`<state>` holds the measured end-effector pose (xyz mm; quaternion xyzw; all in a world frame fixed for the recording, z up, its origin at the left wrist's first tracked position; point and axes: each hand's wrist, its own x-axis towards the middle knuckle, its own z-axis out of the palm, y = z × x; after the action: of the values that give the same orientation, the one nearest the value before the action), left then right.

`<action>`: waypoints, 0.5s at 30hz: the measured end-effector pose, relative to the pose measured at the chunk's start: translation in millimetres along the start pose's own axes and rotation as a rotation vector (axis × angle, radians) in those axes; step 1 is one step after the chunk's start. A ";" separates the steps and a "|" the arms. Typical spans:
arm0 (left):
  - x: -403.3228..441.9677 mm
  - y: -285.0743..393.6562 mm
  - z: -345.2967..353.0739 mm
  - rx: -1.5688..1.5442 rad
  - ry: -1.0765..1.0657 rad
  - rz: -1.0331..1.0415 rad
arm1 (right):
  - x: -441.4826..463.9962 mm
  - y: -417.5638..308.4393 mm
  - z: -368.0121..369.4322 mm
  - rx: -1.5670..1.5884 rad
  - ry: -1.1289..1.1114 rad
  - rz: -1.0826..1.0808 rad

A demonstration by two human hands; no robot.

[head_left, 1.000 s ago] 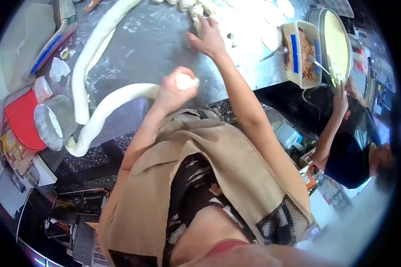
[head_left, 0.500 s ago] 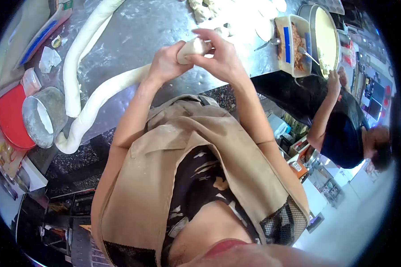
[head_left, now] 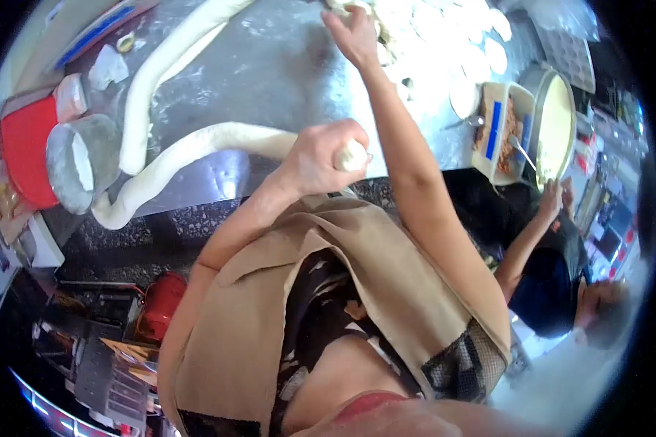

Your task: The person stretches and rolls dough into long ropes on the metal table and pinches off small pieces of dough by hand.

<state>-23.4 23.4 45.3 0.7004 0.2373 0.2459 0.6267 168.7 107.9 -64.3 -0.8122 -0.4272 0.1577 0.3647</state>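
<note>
My left hand [head_left: 321, 156] is wrapped round the end of a long white dough rope [head_left: 219, 136], whose rounded tip pokes out of the fist. The rope curves left along the table's front edge. My right hand [head_left: 353, 35] reaches to the far side of the metal table [head_left: 270, 80], fingers apart, beside a cluster of dough pieces [head_left: 386, 14]. Whether it touches a piece is unclear. Another thick dough rope [head_left: 142, 109] lies at the left. Flat round dough pieces [head_left: 465, 97] are spread right of my right forearm.
A metal canister [head_left: 87, 164] and a red container [head_left: 29, 153] stand at the left. To the right are a tub of brown filling [head_left: 504, 135] and a large round pan of pale mixture [head_left: 555, 124]. A co-worker's hands [head_left: 554, 198] are at the pan's near edge.
Half a second ago both hands met at the rope's tip. Since then my right hand has moved off to the far dough cluster, while my left hand keeps its hold. The view has shifted.
</note>
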 end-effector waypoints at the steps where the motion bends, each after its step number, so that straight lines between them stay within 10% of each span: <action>1: -4.8 -17.9 -2.6 -0.133 0.112 -0.074 | -4.0 0.6 -3.5 -0.057 -0.157 -0.092; 4: -9.3 -65.1 -29.8 -0.028 0.327 0.063 | -58.3 10.0 -39.2 -0.286 -0.443 -0.294; 6: -3.5 -68.6 -34.1 -0.050 0.332 0.001 | -108.5 -36.5 -62.8 0.196 -0.794 -0.056; 10: 2.7 -62.4 -29.8 -0.057 0.193 0.177 | -131.5 -55.9 -62.8 0.461 -0.606 0.174; 15: -2.0 -73.4 -33.5 0.331 0.013 -0.089 | -138.8 -79.1 -101.9 0.352 -0.578 0.215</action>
<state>-48.2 55.1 -24.6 0.7812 0.3091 0.1800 0.5117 99.6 -21.8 55.2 -0.6991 -0.3912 0.4895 0.3444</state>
